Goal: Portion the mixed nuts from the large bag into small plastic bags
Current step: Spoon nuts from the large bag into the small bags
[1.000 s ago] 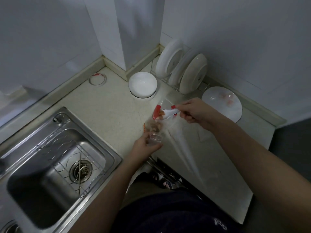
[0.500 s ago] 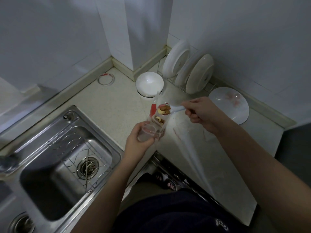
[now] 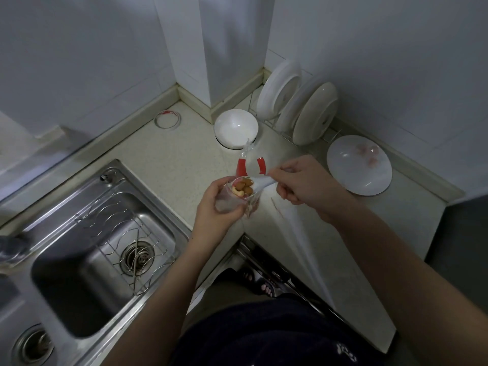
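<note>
My left hand [image 3: 215,207] grips a small clear plastic bag [image 3: 226,200] with its mouth held open, just above the counter's inner corner. My right hand [image 3: 303,184] holds a white spoon [image 3: 260,184] by its handle. The spoon's bowl carries several mixed nuts [image 3: 243,188], almonds and a cashew, right at the small bag's mouth. Behind the hands stands the large clear bag [image 3: 249,169] with a red-trimmed top, open. Part of it is hidden by the spoon and my hands.
A white bowl [image 3: 235,128] sits upside down behind the large bag. White plates [image 3: 298,109] stand in a wire rack at the back right, and a flat plate [image 3: 359,165] lies beside it. A steel sink [image 3: 87,249] fills the left.
The spoon came out of the large bag loaded with nuts and moved down to the small bag's mouth. My left hand raised the small bag toward it.
</note>
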Tool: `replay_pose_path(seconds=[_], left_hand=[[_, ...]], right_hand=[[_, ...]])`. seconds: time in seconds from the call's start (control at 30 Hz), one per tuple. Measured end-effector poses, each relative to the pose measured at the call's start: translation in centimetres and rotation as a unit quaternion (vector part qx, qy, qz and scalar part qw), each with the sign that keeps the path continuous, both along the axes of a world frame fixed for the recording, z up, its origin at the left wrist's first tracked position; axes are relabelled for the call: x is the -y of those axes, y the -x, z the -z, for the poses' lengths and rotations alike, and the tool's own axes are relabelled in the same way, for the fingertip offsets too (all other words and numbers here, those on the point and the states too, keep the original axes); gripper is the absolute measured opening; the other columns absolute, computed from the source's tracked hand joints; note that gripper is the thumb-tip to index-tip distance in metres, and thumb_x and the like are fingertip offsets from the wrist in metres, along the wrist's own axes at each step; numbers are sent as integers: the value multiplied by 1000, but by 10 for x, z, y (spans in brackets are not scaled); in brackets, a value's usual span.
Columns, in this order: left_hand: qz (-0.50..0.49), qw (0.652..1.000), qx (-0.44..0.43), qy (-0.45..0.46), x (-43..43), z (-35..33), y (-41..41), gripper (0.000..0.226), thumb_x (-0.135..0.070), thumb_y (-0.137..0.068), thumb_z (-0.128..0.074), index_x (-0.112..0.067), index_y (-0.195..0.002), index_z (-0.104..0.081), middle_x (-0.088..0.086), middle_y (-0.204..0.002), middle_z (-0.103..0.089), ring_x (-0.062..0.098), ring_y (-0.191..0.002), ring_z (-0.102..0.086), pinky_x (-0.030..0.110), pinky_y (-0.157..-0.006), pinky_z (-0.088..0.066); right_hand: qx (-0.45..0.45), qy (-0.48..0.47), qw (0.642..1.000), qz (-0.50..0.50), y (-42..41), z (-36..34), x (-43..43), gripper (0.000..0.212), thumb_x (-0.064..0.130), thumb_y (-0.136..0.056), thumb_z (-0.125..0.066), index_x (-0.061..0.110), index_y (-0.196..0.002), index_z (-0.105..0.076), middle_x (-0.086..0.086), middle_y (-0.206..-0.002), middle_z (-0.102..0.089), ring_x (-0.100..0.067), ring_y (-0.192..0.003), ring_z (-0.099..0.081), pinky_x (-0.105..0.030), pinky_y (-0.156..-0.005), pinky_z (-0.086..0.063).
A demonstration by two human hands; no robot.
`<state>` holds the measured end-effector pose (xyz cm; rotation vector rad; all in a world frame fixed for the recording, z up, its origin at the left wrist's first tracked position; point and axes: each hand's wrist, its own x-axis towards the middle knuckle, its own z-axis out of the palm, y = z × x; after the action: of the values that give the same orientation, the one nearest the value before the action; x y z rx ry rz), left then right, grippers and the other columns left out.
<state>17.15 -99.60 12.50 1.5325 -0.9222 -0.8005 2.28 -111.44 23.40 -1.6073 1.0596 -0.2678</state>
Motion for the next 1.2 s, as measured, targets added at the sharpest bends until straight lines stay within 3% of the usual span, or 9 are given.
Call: replay_pose_path(seconds=[0.1,0.17,0.3,0.47,0.7,0.8,1.0,1.1,1.2], left_hand=[[8,1000,-4,4,1,-3,3,55,-32,-70,-75,-24,-122,-59,-9,-119,-64,9,-111,-60,19,-91,-49],[7,1000,-12,13,0,-5,5,51,-26,-73,-75,-23,-122,-59,-7,-119,-64,8,-109,-61,16,-87,-49],[-1,998,-48,29,-1,-6,6,50,-17,-75,-75,-18,-122,-58,-4,-116,-66,10,-104,-65,18,-82,-51],[-26,997,-77,10,-5,-2,6,55,-34,-72,-77,-17,-121,-58,-3,-113,-64,7,-100,-63,24,-67,-53],[-62,992,-111,-3,-12,4,2,45,-16,-81,-76,-18,-121,-57,-21,-100,-63,-4,-91,-64,18,-65,-54],[-71,990,-121,-9,-13,3,2,48,-20,-79,-78,-22,-121,-56,-25,-98,-64,-4,-89,-64,19,-64,-54],[-91,988,-127,-17,-11,1,1,49,-25,-76,-81,-24,-119,-59,-14,-86,-64,1,-71,-62,20,-53,-49],[-95,987,-127,-33,-11,3,-1,48,-25,-77,-81,-27,-120,-60,-13,-88,-65,0,-72,-62,21,-53,-50],[-88,990,-99,-44,-12,5,-2,44,-27,-78,-80,-30,-118,-61,-11,-93,-66,-3,-76,-63,18,-59,-52]], right_hand=[[-50,172,980,-81,-6,-5,-9,32,16,-95,-54,-2,-71,-64,6,-48,-49,-2,-40,-44,-12,-47,-34],[-71,252,957,-125,-8,-8,-14,22,19,-96,-54,9,-90,-72,14,-55,-54,5,-49,-51,-5,-55,-38],[-112,369,901,-200,-12,-8,-20,25,25,-98,-51,17,-113,-69,0,-84,-72,-1,-61,-50,-3,-54,-32],[-71,359,924,-113,-13,-7,-14,20,22,-95,-56,13,-103,-73,-1,-80,-72,-1,-58,-57,-6,-54,-38],[-104,337,935,44,-15,1,18,31,17,-95,-53,1,-72,-64,-9,-60,-55,-13,-51,-44,-14,-49,-31],[-192,343,919,-27,-25,11,25,32,15,-97,-46,2,-69,-53,-8,-61,-46,-14,-53,-41,-25,-52,-25],[-315,307,870,-221,-56,27,30,24,8,-94,-44,-3,-108,-60,-20,-104,-63,-33,-98,-61,-37,-79,-44],[-346,329,825,-303,-71,32,29,16,7,-88,-49,2,-95,-62,-16,-94,-63,-33,-89,-61,-35,-70,-42],[-366,420,752,-353,-77,37,33,17,5,-84,-50,17,-72,-48,1,-68,-43,-24,-69,-49,-30,-64,-35]])
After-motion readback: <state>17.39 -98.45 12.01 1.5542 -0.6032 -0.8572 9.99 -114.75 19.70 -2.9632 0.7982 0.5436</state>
